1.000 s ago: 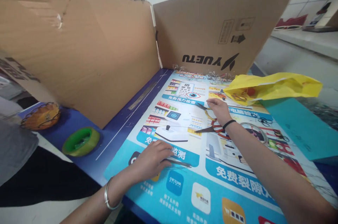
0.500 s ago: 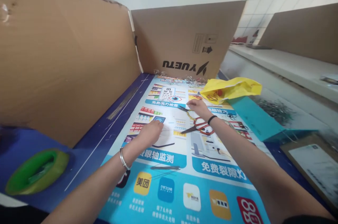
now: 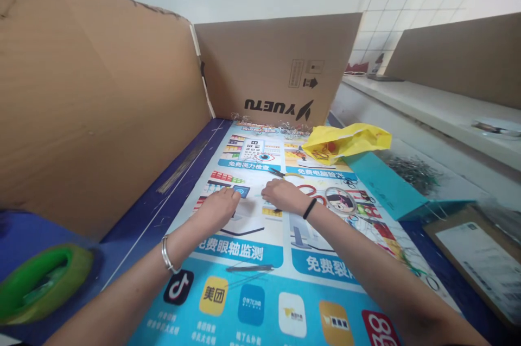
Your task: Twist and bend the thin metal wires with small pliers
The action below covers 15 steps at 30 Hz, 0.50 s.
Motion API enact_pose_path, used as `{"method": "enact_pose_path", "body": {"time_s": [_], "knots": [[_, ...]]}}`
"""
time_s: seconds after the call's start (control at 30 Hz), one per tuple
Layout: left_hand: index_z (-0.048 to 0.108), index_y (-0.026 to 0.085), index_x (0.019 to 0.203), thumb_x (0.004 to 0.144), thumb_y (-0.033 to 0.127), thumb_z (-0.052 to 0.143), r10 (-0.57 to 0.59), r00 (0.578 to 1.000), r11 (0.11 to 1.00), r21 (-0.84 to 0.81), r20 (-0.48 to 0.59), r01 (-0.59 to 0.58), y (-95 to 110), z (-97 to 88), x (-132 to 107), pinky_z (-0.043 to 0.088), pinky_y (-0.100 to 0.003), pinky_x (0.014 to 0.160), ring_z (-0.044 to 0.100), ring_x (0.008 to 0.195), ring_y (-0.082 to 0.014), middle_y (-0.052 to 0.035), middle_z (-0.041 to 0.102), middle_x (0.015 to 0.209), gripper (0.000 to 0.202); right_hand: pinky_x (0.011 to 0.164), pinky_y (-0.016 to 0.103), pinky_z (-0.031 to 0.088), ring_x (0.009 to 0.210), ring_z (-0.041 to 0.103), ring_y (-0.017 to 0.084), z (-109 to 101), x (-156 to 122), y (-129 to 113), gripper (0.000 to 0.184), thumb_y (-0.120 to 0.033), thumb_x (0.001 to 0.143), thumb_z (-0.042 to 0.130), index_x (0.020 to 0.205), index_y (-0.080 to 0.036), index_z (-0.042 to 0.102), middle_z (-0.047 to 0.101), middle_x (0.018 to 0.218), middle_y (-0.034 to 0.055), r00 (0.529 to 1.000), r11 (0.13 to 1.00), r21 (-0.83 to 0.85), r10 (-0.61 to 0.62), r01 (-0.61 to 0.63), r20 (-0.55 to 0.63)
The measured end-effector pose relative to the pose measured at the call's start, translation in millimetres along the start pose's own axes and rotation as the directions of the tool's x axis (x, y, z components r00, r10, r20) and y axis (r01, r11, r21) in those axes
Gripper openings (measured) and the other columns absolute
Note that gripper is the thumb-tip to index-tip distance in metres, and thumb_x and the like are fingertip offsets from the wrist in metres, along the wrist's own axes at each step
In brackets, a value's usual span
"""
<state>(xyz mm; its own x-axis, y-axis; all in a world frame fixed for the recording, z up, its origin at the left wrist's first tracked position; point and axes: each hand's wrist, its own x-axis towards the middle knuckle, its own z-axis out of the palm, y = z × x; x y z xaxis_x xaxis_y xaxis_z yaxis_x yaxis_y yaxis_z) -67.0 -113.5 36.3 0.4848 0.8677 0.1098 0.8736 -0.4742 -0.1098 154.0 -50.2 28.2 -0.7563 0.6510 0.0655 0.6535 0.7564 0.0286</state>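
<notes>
My left hand [image 3: 222, 207] is closed in a pinch over the printed poster sheet [image 3: 252, 294]. Close to its right, my right hand [image 3: 283, 195] is closed too, fingertips pointing towards the left ones with a small gap between. Whatever the fingers pinch is too thin or too hidden to make out. Just beyond my right hand lie small pliers [image 3: 291, 174] with yellow handles. Red-handled scissors [image 3: 308, 189] lie partly under my right hand, their blades mostly covered. Nearer to me, a small bunch of thin dark wires [image 3: 250, 268] rests on the poster.
Cardboard panels [image 3: 150, 74] stand at left and back. A green tape roll [image 3: 75, 275] lies at left, near cut straight wires [image 3: 183, 167]. To the right are a yellow bag [image 3: 358, 138], a teal box [image 3: 394, 188], a wire heap [image 3: 413, 172] and a brown package [image 3: 480, 259].
My right hand has moved left and nearer to me, away from over the pliers' handles and closer to my left hand. The camera view has shifted slightly.
</notes>
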Motion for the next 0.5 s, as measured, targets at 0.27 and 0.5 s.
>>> {"method": "enact_pose_path", "body": {"time_s": [0.27, 0.5], "knots": [[0.055, 0.015, 0.093, 0.082, 0.010, 0.043, 0.112, 0.991, 0.993, 0.044, -0.079, -0.108, -2.0, 15.2, 33.8, 0.039, -0.037, 0.079, 0.053, 0.087, -0.0221, -0.0088, 0.059, 0.087, 0.018, 0.060, 0.025, 0.032, 0.077, 0.053, 0.017, -2.9, -1.2, 3.1, 0.014, -0.015, 0.083, 0.047, 0.082, -0.018, 0.061, 0.061, 0.079, 0.0066, 0.996, 0.979, -0.185, 0.082, -0.085, -0.022], [0.058, 0.014, 0.090, 0.084, 0.010, 0.041, -0.066, 0.985, 0.997, 0.018, -0.158, 0.070, 0.5, 17.2, 94.1, 0.041, -0.035, 0.075, 0.051, 0.091, -0.0227, -0.0106, 0.058, 0.090, 0.018, 0.061, 0.027, 0.033, 0.083, 0.050, 0.021, -9.5, 12.9, 25.6, 0.016, -0.017, 0.083, 0.048, 0.083, -0.019, 0.064, 0.058, 0.082, 0.0099, 0.931, 0.904, -0.239, 0.318, -0.355, -0.181]]}}
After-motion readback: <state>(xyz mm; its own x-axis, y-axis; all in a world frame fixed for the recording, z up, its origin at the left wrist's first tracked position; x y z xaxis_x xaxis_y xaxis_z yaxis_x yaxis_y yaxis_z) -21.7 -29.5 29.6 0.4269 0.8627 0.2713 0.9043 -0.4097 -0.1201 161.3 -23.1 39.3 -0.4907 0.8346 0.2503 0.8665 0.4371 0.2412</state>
